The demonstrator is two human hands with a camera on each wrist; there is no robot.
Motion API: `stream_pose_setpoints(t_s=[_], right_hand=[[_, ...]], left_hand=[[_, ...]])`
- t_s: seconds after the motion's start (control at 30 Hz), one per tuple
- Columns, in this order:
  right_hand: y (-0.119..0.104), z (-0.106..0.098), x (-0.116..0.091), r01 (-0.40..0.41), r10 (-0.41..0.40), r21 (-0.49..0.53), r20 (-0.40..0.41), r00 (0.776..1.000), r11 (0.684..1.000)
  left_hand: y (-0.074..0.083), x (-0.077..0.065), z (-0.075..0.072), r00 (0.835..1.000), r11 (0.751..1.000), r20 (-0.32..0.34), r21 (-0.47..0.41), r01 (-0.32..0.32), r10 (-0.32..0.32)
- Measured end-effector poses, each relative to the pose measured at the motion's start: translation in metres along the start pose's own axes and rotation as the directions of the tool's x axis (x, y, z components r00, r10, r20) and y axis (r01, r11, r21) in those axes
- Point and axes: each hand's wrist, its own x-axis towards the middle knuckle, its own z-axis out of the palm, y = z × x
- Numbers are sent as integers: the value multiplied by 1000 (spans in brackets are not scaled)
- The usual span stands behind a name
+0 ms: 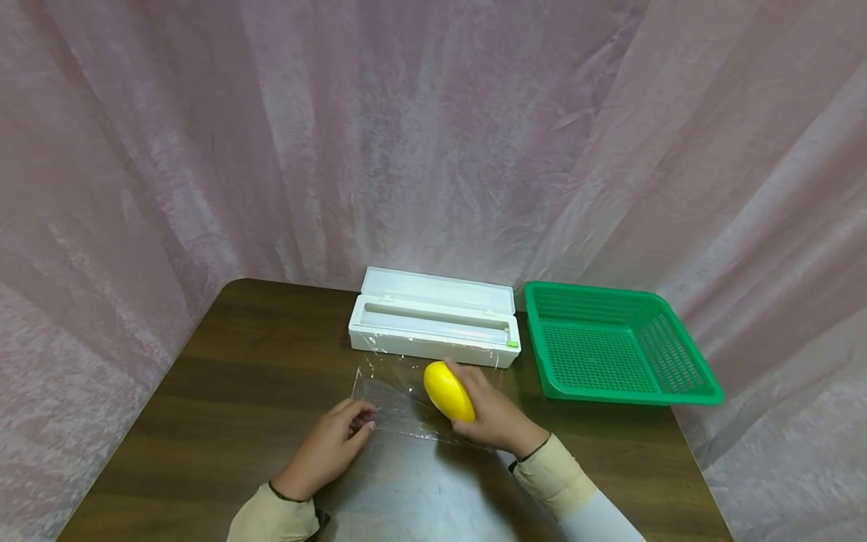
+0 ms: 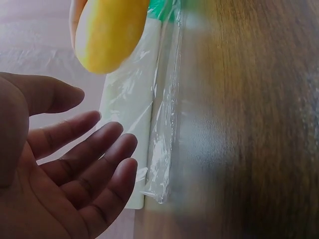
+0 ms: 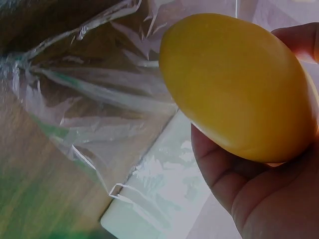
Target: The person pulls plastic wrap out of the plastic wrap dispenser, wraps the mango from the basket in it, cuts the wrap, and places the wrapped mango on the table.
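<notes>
In front of the film dispenser (image 1: 433, 348), the right hand (image 1: 497, 414) held a yellow fruit (image 1: 448, 391) above clear film (image 1: 400, 410), the left hand's (image 1: 330, 442) grip wide.

Box (image 1: 436, 290) on table (image 1: 237, 376), basket (image 1: 630, 399) right of it (curtain (image 1: 433, 150) behind both), film (image 1: 400, 410) before box, fruit (image 1: 450, 391) above film

The oval object (image 1: 449, 391) is plain bright yellow. The film (image 1: 401, 406) is colourless and see-through, streaked with white glints. Beyond it, the box (image 1: 427, 347) is white, with a lime-green tab (image 1: 512, 344) at its right end. On the right, the basket (image 1: 630, 397) is green, patterned with small holes. The table (image 1: 264, 361) is dark brown with streaky wood grain; the far curtain (image 1: 440, 150) is mottled dusty pink; the sleeve cuffs (image 1: 271, 516) are beige, edged dark.
</notes>
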Motion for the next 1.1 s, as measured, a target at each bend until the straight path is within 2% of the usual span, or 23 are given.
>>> stream_pose_setpoints(t_s=[0.3,0.47,0.77,1.1], right_hand=[[-4,16,0,14,-16,34,44,999,999],[-7,25,0,19,-21,20,54,998,1000],[-12,33,1,17,-20,40,84,996,999],[-12,36,1,33,-35,24,95,995,999]], left_hand=[[2,6,3,1000,1000,15,4,-26,26],[5,8,6,999,999,23,13,-35,35],[4,8,10,998,1000,58,-11,-1,2],[7,16,12,998,999,50,-2,-32,32]])
